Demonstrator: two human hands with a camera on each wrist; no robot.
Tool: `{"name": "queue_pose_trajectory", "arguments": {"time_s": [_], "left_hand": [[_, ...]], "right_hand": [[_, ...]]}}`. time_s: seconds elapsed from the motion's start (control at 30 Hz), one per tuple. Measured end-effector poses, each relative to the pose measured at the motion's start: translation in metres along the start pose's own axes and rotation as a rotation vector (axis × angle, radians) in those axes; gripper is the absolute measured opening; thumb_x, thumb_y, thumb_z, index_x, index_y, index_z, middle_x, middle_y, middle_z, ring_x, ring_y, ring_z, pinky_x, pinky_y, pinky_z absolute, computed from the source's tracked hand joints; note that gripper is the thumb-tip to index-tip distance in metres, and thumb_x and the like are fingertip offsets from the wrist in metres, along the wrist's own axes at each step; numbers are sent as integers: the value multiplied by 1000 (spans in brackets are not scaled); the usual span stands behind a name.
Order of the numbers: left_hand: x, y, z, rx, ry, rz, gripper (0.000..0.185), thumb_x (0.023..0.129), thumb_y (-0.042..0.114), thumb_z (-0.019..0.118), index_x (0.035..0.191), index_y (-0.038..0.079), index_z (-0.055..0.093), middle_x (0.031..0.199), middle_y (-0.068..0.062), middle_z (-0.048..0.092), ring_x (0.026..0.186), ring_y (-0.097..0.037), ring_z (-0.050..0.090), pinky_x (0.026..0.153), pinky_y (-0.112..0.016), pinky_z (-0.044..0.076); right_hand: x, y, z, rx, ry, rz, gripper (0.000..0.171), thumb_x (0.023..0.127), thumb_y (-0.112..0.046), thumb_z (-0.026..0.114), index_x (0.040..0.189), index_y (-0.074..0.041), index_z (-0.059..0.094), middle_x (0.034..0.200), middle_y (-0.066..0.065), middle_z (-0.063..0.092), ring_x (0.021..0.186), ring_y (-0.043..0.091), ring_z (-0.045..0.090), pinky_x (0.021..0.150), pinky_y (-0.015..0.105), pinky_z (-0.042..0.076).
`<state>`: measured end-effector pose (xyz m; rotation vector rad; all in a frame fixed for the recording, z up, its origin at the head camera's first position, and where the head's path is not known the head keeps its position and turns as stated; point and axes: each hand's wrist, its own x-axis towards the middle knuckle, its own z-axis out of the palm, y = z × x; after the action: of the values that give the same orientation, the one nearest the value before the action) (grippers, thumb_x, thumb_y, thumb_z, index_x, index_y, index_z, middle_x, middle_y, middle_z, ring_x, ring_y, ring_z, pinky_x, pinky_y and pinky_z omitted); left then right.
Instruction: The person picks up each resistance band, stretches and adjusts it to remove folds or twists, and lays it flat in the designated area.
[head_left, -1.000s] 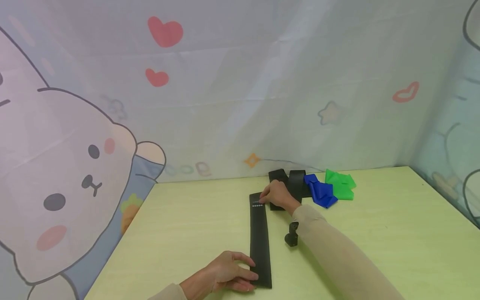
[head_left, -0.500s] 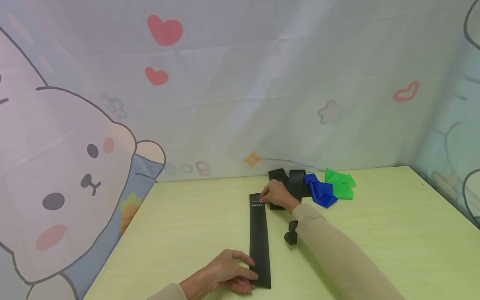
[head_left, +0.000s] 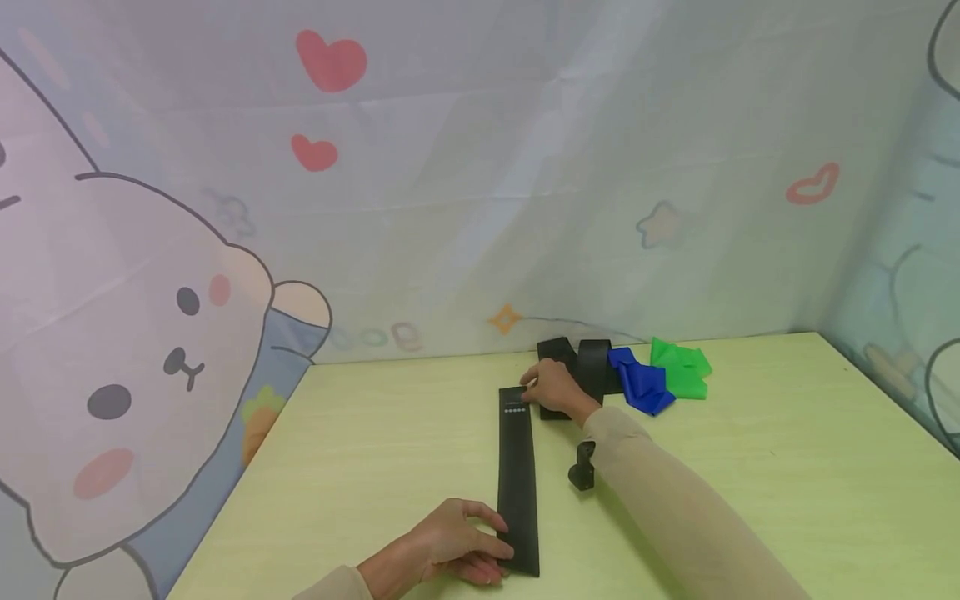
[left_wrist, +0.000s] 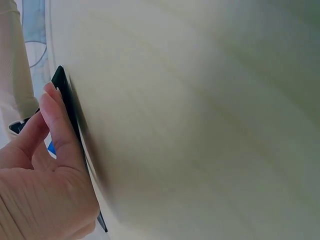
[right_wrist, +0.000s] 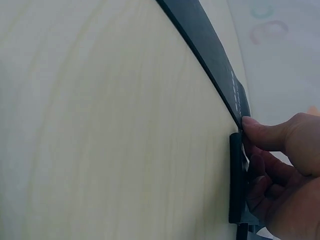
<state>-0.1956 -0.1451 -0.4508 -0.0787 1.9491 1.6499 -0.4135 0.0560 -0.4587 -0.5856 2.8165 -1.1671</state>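
A long flat black resistance band [head_left: 517, 475] with white print near its far end lies lengthwise on the table. At its near end, my left hand [head_left: 465, 542] holds the left edge, thumb over the top. In the left wrist view the left hand [left_wrist: 50, 185] is beside the band's dark edge [left_wrist: 70, 105], which casts a shadow on the table. My right hand [head_left: 558, 387] is at the far right corner, fingertips on the edge. The right wrist view shows the right thumb [right_wrist: 262, 135] against the band [right_wrist: 200, 45], other fingers curled below.
Just behind the right hand lie more black bands [head_left: 594, 367], folded. Beside them are a folded blue band [head_left: 642, 383] and a green one [head_left: 682, 371]. A small black device [head_left: 582, 468] is at the right sleeve. A printed curtain [head_left: 450, 208] stands behind the pale table [head_left: 360, 442].
The right fingertips have shifted slightly, with the index finger lifted a little at the corner. The band's near end has moved slightly left with the left hand.
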Motion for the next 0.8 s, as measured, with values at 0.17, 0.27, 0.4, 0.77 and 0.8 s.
{"name": "queue_pose_trajectory", "arguments": {"time_s": [0.17, 0.27, 0.4, 0.77, 0.8], "left_hand": [[-1, 0, 1, 17, 2, 0, 28, 83, 2, 80, 107, 1, 65, 76, -22, 72, 52, -15, 68, 44, -19, 54], [-2, 0, 0, 23, -1, -3, 28, 83, 2, 80, 106, 1, 65, 76, -23, 72, 52, -15, 68, 44, -19, 54], [0, 1, 1, 32, -9, 0, 28, 83, 3, 80, 106, 2, 65, 76, -23, 72, 52, -14, 67, 43, -19, 53], [-1, 0, 2, 162, 6, 25, 26, 83, 3, 80, 104, 5, 65, 72, -20, 71, 50, -16, 67, 41, -19, 52], [0, 0, 2, 173, 2, 29, 26, 83, 3, 80, 103, 5, 64, 72, -20, 71, 50, -16, 67, 40, -19, 52]], "right_hand": [[0, -2, 1, -21, -15, 5, 25, 91, -7, 74, 115, 1, 74, 111, 14, 73, 106, 32, 66, 91, 46, 56], [0, -2, 1, -31, -18, 13, 23, 93, -7, 71, 115, 1, 74, 113, 14, 72, 110, 33, 65, 90, 45, 57], [-1, -1, -1, -59, -12, 16, 22, 94, -6, 69, 114, 1, 74, 115, 14, 72, 113, 33, 64, 93, 46, 55], [0, 2, 2, -80, -9, -36, 23, 93, -5, 69, 114, 1, 74, 119, 15, 70, 115, 33, 63, 96, 46, 54], [0, 2, 1, -78, -9, -44, 23, 93, -5, 69, 114, 1, 74, 119, 15, 70, 116, 33, 63, 96, 46, 54]]}}
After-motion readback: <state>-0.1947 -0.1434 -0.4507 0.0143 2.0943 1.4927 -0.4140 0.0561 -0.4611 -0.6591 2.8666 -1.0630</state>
